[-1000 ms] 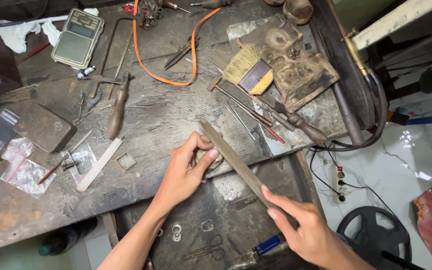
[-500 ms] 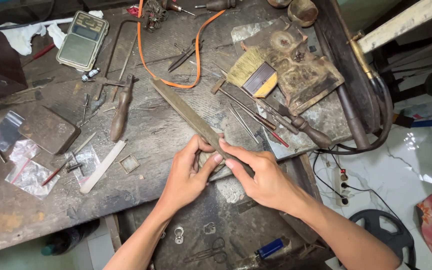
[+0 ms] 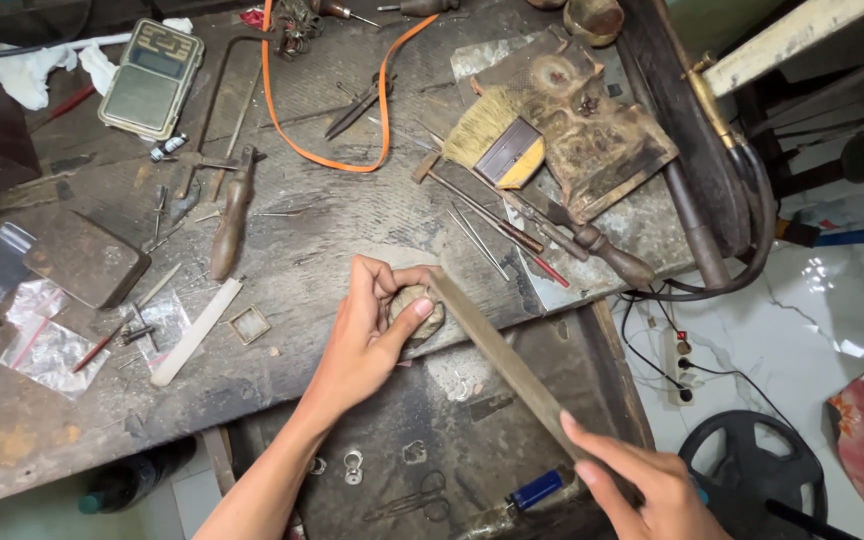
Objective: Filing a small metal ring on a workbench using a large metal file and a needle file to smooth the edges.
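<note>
Right hand (image 3: 642, 490) is gripping the near end of a long flat file (image 3: 497, 350), fingers closed on it. File is running diagonally up to a small roundish piece (image 3: 417, 310), possibly metal, which left hand (image 3: 367, 335) is pinching at the bench (image 3: 352, 230) edge. Brush (image 3: 492, 145) is lying farther back.
</note>
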